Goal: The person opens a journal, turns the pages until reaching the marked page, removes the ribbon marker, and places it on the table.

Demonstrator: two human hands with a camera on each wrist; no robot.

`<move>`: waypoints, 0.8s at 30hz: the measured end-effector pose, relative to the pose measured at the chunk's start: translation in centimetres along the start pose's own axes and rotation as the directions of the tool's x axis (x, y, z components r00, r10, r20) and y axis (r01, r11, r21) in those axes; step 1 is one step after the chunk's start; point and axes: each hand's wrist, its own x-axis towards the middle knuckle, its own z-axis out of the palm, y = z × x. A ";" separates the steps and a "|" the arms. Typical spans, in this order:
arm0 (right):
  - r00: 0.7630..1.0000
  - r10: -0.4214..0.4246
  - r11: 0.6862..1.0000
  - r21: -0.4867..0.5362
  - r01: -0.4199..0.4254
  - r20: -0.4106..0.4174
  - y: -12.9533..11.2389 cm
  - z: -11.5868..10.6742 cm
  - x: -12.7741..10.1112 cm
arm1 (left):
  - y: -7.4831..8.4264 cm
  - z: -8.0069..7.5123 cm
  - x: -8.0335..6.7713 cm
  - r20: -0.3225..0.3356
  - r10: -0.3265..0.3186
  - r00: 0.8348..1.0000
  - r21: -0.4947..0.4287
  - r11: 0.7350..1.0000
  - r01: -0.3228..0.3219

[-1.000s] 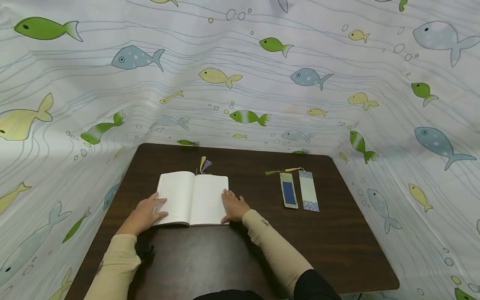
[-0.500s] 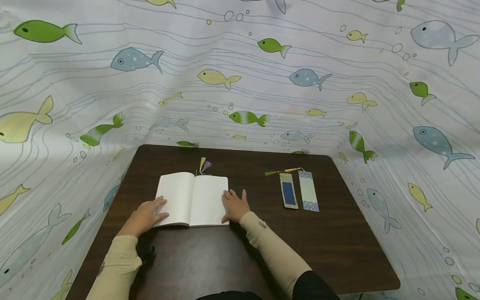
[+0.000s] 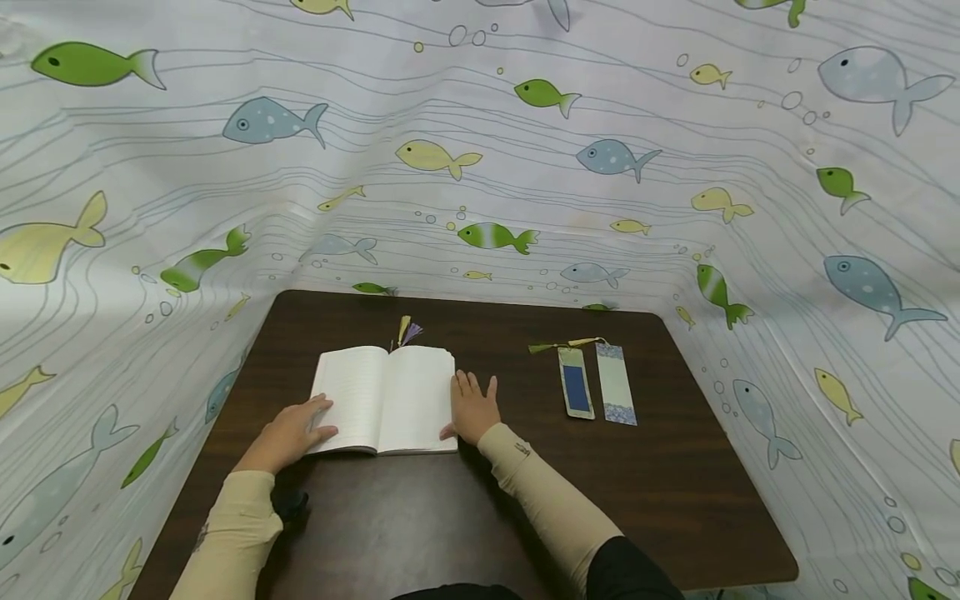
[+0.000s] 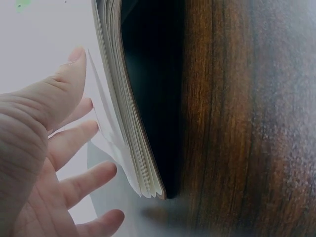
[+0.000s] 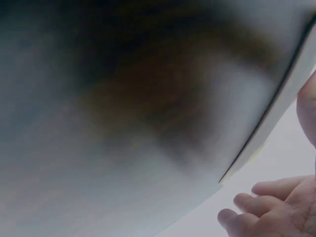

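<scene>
Right hand (image 3: 474, 410) rests flat at book's (image 3: 384, 398) right edge.

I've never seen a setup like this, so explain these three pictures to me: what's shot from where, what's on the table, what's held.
No machine here: a person works bare-handed, wearing three cameras. The wide picture comes from the head, looking down; the two close-ups come from the wrists, the right one mostly blurred. On the dark table lies an open book with tassels at its top edge. The left hand rests on the left page, fingers straight. The right hand lies flat by the book's right edge. Neither grips anything. Two bookmarks lie to the right, untouched.
</scene>
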 end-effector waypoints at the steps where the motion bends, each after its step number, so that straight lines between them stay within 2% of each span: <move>1: 1.000 0.007 1.000 -0.002 -0.007 0.005 0.0 0.0 0.1 | 0.0 0.0 0.0 0.004 -0.007 1.000 -0.008 1.000 0.007; 8: 0.999 0.019 0.999 0.039 -0.021 0.042 -0.2 0.3 0.6 | -0.1 0.2 -0.1 0.028 -0.005 1.000 -0.034 0.999 0.006; 13: 0.996 0.030 0.988 0.147 -0.042 0.080 -0.4 1.1 1.3 | -0.1 0.3 -0.1 0.027 0.010 1.000 -0.042 0.999 -0.009; 18: 0.993 0.008 0.965 0.261 -0.039 0.120 -1.1 0.7 1.9 | 0.0 0.4 -0.1 0.020 0.010 1.000 -0.031 0.999 -0.009; 24: 0.995 -0.023 0.963 0.269 -0.004 0.094 -2.1 -0.4 2.0 | 0.4 -0.2 -0.4 0.015 0.012 1.000 -0.026 1.000 -0.011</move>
